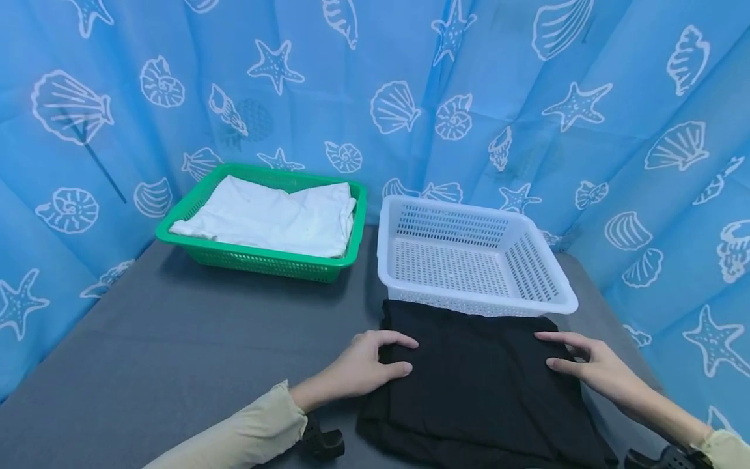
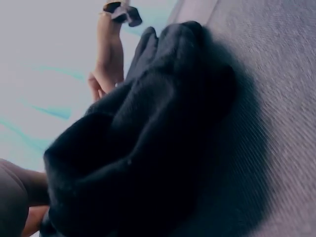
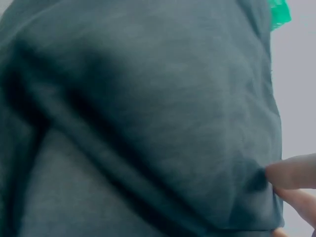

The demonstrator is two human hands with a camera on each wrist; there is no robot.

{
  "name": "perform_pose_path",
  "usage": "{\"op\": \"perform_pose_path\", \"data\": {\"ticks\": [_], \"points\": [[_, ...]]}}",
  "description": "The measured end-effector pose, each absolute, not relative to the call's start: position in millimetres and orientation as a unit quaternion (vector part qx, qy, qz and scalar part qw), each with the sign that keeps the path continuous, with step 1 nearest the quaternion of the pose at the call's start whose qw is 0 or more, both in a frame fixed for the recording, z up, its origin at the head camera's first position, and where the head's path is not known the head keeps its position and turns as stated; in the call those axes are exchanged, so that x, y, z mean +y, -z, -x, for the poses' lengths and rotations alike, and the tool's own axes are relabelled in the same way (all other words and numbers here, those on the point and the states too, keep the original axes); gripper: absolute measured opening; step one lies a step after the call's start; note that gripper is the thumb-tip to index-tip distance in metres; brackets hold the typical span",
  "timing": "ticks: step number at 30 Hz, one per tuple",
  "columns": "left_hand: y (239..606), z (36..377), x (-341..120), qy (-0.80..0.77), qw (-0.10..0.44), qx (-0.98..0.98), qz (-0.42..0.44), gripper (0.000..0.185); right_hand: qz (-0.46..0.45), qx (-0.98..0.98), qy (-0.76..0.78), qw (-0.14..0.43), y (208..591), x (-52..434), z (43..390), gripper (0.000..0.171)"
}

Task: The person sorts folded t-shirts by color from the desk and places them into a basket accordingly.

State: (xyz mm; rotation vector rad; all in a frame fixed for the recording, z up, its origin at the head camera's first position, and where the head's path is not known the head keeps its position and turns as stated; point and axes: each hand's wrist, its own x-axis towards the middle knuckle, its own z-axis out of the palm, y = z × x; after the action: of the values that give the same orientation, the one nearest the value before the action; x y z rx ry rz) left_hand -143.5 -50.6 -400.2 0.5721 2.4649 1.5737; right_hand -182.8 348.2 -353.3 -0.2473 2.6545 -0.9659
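Observation:
A folded black garment (image 1: 469, 384) lies on the grey table in front of the white basket (image 1: 469, 254), its upper edge against the basket's near side. What sort of garment it is, I cannot tell. My left hand (image 1: 366, 365) grips its left edge, thumb and forefinger on the upper face, the other fingers hidden. At the opposite edge my right hand (image 1: 592, 365) pinches the fabric. The right wrist view shows that thumb (image 3: 291, 172) pressing a dent into the cloth (image 3: 173, 123). In the left wrist view the garment's side (image 2: 148, 133) bulges in loose folds.
A green basket (image 1: 263, 260) at the back left holds folded white cloth (image 1: 275, 215). The white basket has nothing in it. Behind the table (image 1: 193, 352) hangs a blue curtain (image 1: 328, 85) with shell and starfish prints.

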Motion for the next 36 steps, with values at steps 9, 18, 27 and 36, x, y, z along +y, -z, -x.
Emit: {"op": "perform_pose_path", "data": {"ticks": [9,18,27,36], "points": [[382,142,-57,-0.561,0.073,0.808,-0.164,0.034,0.078,0.927,0.354,0.091,354,351,177,0.046],[385,141,-65,-0.605,0.132,0.769,-0.161,0.039,0.033,0.875,0.432,0.215,350,352,185,0.059],[389,140,-62,-0.605,0.15,0.753,-0.21,0.057,0.064,0.878,0.453,0.145,354,354,178,0.05],[395,138,-59,-0.616,0.136,0.729,-0.267,0.066,0.05,0.792,0.543,0.276,351,360,185,0.046]]}}
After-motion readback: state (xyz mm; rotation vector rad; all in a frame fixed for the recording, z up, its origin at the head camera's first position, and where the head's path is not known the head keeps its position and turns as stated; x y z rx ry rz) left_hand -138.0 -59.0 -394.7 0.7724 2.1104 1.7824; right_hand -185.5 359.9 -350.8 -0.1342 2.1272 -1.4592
